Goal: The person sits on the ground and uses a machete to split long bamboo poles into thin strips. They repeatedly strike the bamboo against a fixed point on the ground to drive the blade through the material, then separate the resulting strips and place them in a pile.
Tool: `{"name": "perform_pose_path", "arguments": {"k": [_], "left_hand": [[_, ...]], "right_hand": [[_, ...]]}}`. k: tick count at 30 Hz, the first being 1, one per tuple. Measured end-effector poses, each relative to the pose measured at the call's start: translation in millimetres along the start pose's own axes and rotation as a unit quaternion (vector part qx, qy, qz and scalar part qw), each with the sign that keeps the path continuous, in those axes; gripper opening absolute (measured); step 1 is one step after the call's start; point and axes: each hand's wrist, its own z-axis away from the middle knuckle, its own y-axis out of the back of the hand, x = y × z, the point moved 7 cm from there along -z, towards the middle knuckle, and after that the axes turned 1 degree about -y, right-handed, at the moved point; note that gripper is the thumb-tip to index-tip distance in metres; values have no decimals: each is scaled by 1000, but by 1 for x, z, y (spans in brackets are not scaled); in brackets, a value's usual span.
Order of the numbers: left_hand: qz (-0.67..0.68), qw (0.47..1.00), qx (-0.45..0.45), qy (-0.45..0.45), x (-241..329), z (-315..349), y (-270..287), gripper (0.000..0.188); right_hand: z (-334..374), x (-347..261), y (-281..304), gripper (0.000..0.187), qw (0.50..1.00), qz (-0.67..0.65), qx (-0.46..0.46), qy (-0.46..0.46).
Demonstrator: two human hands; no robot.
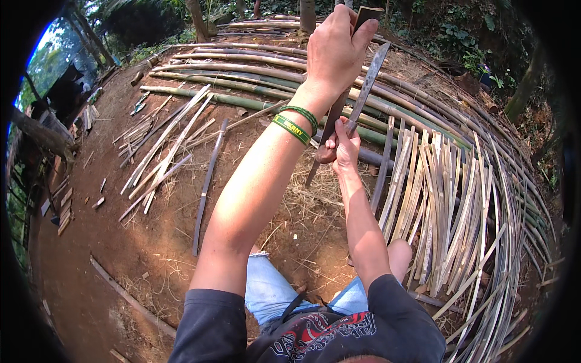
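My left hand (339,51) is raised at the top, its fingers closed round the upper end of a dark bamboo strip (335,114). The strip slants down past my right hand, and its lower end shows below the fist. My right hand (346,145) grips a long knife (370,78) by its brown handle. The grey blade points up and to the right, close beside the strip. Whether blade and strip touch, I cannot tell. On my left wrist sits a green band.
Many thin split bamboo strips (445,212) lie in a pile at the right. Long bamboo poles (242,69) stretch across the ground ahead. More strips (172,145) lie scattered at the left, near a single dark strip (209,187). Fibrous shavings (308,196) cover the soil.
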Motion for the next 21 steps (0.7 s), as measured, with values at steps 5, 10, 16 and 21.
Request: {"name": "perform_pose_path", "arguments": {"k": [5,10,16,21], "left_hand": [[125,965,28,229,-30,82,63,40],[220,772,82,590,-103,333,131,49],[429,507,160,730,-117,456,122,113],[497,390,396,666,-159,442,128,124]], "right_hand": [[-8,-56,-18,24,994,-77,44,60],[-23,-120,-59,17,984,-167,18,67],[-16,-161,-79,16,969,-242,20,50],[-12,-155,-61,20,954,-296,50,-20]]}}
